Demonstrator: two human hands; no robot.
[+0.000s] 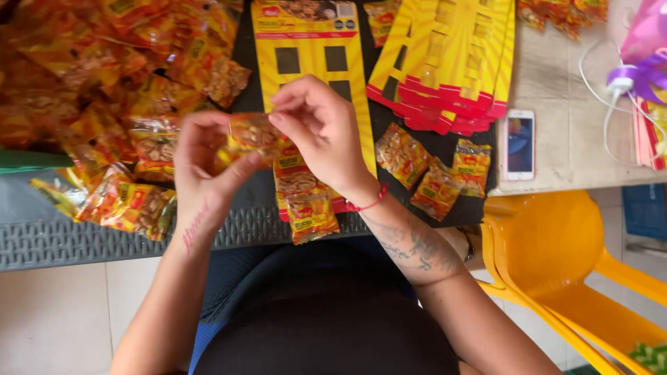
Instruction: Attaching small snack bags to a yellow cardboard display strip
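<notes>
Both hands pinch one snack packet [253,132]: left hand [201,170] grips its edge, right hand [316,125] fingers closed on top, prob. over the yellow display card [313,76]. Risk: pinch slips or the film tears, & the packet drops among the loose packets [434,173].

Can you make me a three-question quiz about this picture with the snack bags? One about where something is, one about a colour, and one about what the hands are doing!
1. Where is the phone?
A. On the pale table, right of the yellow cards
B. On the yellow chair
C. In the left hand

2. What colour is the chair?
A. Blue
B. Yellow
C. Green

3. What are the hands doing?
A. Resting flat and empty
B. Both pinching one small snack packet
C. Holding the phone

Answers: 1 A, the phone lies flat beside the stack of yellow cards. 2 B, the plastic chair is plainly yellow. 3 B, the left hand and right hand both have their grip on the snack packet between them.
</notes>
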